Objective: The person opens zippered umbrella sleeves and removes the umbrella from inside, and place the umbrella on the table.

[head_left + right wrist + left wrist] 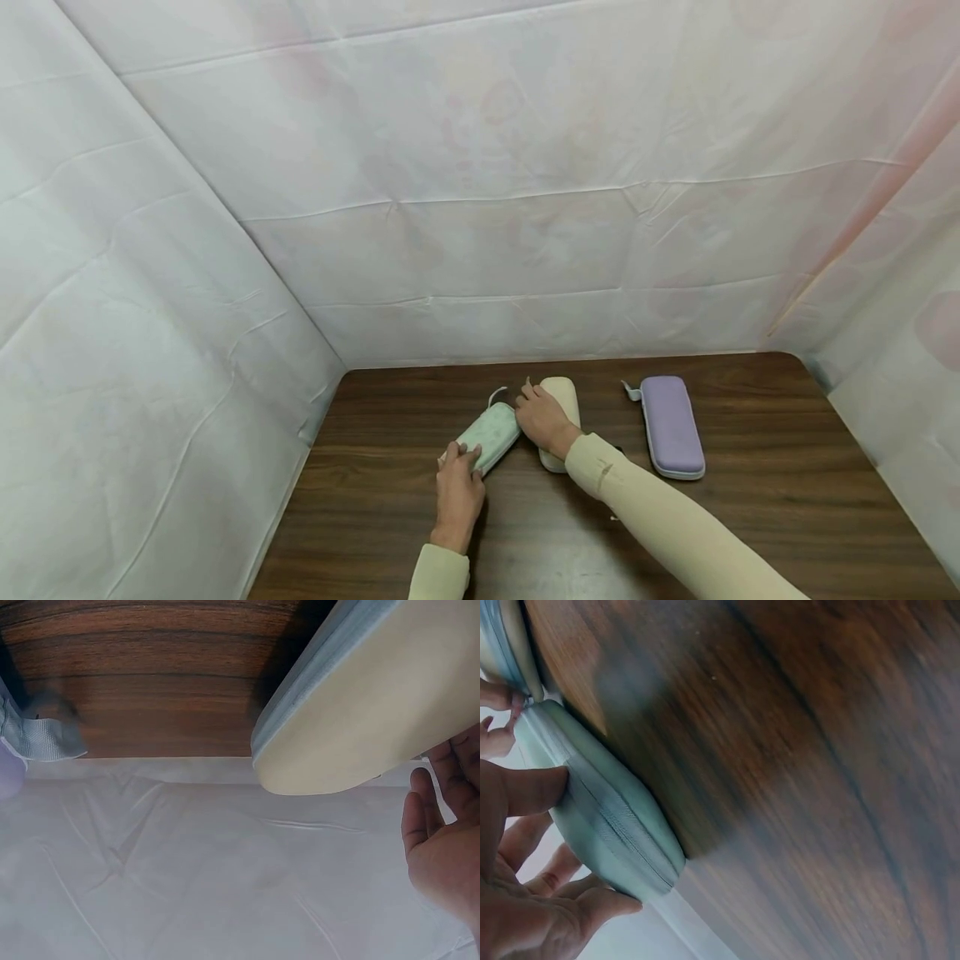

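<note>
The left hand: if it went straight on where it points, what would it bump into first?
First the mint green case, which the left hand grips. Past that, probably the white sheet behind the table, though depth is hard to judge.

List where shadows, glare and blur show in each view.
Head: pale glare on the table near the bottom edge, shadow below the right sleeve; left wrist: dark shadow beside the mint case, wood grain soft towards the lower right; right wrist: dark shadow along the cream case's grey side.
</note>
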The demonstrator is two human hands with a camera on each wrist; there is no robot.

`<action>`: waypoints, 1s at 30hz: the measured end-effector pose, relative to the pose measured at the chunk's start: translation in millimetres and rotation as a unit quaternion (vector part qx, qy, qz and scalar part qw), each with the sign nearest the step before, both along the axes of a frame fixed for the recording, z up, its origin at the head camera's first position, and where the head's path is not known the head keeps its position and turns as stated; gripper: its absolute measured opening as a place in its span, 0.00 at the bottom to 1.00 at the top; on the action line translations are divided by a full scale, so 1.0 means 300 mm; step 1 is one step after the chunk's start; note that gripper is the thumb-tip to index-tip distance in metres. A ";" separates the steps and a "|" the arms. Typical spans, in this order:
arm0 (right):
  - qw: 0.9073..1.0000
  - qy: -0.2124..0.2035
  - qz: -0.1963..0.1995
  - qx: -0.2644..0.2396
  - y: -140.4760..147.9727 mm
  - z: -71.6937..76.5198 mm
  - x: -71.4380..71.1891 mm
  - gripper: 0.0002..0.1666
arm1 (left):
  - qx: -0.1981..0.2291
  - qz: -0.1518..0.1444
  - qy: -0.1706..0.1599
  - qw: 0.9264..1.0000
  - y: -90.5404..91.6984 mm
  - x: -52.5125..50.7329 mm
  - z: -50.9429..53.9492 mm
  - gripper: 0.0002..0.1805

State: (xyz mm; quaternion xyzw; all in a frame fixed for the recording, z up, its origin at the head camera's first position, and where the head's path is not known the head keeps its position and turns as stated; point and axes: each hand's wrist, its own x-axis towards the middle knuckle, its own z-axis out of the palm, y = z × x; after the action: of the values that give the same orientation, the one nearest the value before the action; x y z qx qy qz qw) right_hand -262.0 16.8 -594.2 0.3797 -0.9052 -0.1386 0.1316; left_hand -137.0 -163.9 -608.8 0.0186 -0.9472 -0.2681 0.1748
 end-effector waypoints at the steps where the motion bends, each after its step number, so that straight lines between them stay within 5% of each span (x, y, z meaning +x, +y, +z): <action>1: 1.000 0.002 0.003 -0.003 0.000 0.000 0.000 0.09 | 0.000 0.001 0.004 1.000 0.001 -0.001 0.000 0.21; 25: 0.999 -0.024 -0.017 -0.021 -0.059 0.014 0.067 0.06 | 0.006 0.042 0.021 0.999 0.035 -0.011 0.000 0.22; 30: 0.999 -0.022 -0.024 -0.013 -0.064 0.010 0.070 0.05 | -0.025 0.031 0.014 0.999 0.029 -0.018 0.005 0.21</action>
State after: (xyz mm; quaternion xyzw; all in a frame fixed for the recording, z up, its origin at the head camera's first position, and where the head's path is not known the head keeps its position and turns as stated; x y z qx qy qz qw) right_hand -241.1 -2.2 -591.1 0.3588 -0.9184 -0.1222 0.1134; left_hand -142.3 -155.1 -607.2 0.0393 -0.9501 -0.2389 0.1967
